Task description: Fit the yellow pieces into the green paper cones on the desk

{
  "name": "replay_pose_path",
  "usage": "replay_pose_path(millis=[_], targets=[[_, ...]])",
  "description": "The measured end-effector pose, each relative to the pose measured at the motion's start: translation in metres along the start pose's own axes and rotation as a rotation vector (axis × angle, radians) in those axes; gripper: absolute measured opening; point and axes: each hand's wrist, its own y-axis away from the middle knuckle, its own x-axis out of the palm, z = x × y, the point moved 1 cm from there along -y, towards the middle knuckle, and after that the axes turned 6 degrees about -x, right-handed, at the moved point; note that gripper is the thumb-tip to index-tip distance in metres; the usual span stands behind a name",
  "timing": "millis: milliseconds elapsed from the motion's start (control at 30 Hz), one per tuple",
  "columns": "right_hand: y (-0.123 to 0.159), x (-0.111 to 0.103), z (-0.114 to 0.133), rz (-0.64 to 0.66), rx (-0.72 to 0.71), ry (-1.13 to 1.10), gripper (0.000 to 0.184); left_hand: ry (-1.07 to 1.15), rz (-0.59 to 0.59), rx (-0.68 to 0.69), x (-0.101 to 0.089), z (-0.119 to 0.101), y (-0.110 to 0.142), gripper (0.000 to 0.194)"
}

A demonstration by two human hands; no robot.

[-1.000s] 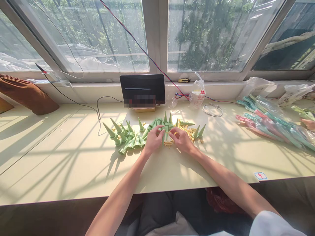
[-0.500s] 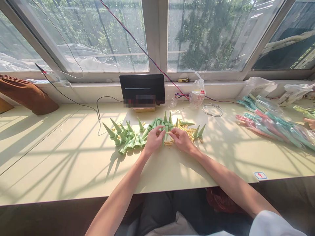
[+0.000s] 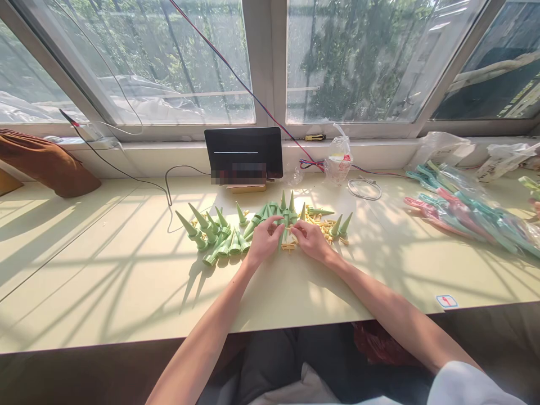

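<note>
Showing no yellow strip across the central gap now, unlike a second ago; perhaps just finished with that one. Reaching to frame centre with left hand and right hand, near but apart, fingers curled inward; cannot tell whether gripping anything. Seeing green cones across mid-frame, yellow pieces between and right of the hands.

Left forearm and right forearm, bare, converging toward the far side; left hand and right hand face each other, near but apart, fingers bent toward thumbs.
</note>
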Motion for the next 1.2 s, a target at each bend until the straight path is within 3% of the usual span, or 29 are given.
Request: replay_pose_path(millis=[533, 800, 1200], targets=[[0.0, -0.0003, 0.0002, 0.006, -0.002, 0.048, 0.04, 0.006, 0.008, 0.021, 0.0019, -0.0001, 0.0004, 0.037], [0.001, -0.0007, 0.0047, -0.033, 0.012, -0.067, 0.024, 0.0, -0.041, 0.002, 0.0016, 0.0017, -0.0003, 0.036], [-0.0006, 0.0009, -0.0013, -0.032, -0.01, -0.05, 0.02, 0.014, -0.044, 0.009, 0.0013, -0.0004, 0.0002, 0.034]])
